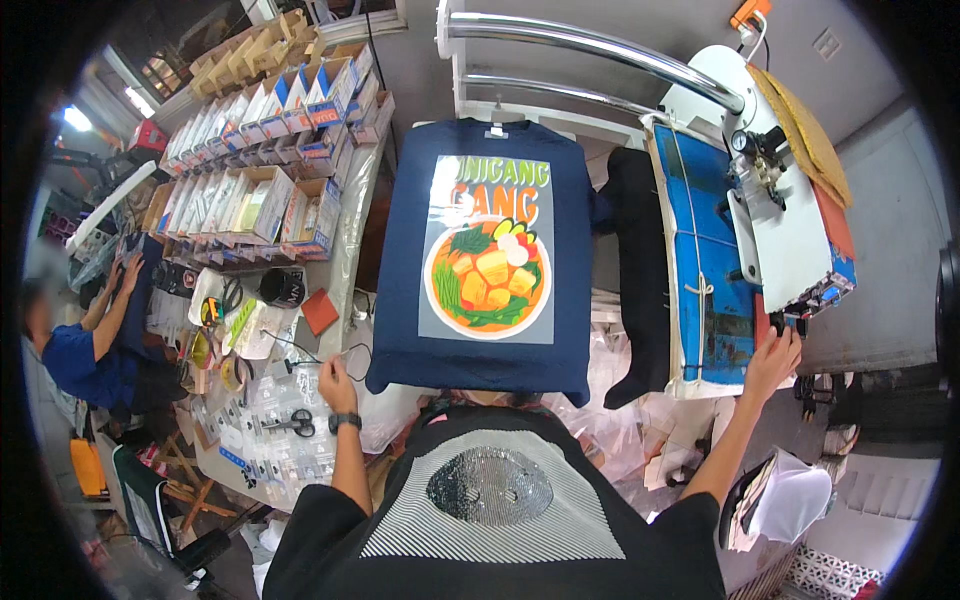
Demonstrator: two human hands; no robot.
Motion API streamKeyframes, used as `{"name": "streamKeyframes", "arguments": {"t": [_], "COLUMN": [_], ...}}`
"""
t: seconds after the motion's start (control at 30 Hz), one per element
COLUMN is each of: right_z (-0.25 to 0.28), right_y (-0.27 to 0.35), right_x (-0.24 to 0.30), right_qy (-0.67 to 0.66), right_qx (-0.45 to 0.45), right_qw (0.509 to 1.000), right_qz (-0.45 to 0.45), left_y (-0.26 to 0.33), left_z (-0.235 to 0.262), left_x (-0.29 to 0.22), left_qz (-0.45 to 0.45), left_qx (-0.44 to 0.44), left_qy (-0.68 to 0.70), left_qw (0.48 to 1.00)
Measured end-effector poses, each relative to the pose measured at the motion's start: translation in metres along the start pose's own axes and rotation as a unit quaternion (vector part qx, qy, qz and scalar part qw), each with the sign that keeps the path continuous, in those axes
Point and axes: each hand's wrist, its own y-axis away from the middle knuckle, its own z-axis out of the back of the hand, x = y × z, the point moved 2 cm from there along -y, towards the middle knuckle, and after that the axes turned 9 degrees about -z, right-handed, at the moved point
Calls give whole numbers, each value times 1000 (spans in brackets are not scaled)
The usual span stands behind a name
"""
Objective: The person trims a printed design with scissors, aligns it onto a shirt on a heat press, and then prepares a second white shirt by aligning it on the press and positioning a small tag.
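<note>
Black shirt (490, 500), navy tee (572, 250) beyond (right hand (774, 360) at machine (795, 235))

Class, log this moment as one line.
left hand: beside black cord | right hand: at press | navy shirt: flat, bowl graphic showing

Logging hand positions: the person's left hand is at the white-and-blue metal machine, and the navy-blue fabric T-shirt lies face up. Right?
No: the head view shows the right hand at that machine. The T-shirt does lie face up.
</note>
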Motion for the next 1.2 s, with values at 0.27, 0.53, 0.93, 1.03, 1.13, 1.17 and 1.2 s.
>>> {"name": "streamKeyframes", "arguments": {"t": [0.27, 0.53, 0.93, 1.03, 1.13, 1.17, 1.2], "right_z": [-2, -1, 93, 102, 114, 113, 115], "right_y": [-41, -31, 15, 34, 55, 62, 68], "right_x": [-47, -32, 136, 154, 190, 202, 214], "right_qy": [-99, -116, -167, -151, -123, -135, -145], "right_qx": [236, 242, 295, 183, 107, 99, 90], "right_qw": [958, 959, 925, 958, 975, 977, 978], "right_qz": [131, 85, 174, 158, 152, 136, 119], "left_y": [208, 255, 163, 141, 134, 130, 127], "left_z": [12, 7, -54, -60, -58, -58, -55], "left_x": [97, 90, 84, 70, 81, 93, 104], "left_qz": [272, 46, -9, 75, 31, 9, 6], "left_qx": [546, 583, 572, 553, 573, 581, 578], "left_qy": [-73, -181, -52, -24, -38, -56, -45], "left_qw": [789, 791, 818, 830, 818, 812, 814]}}
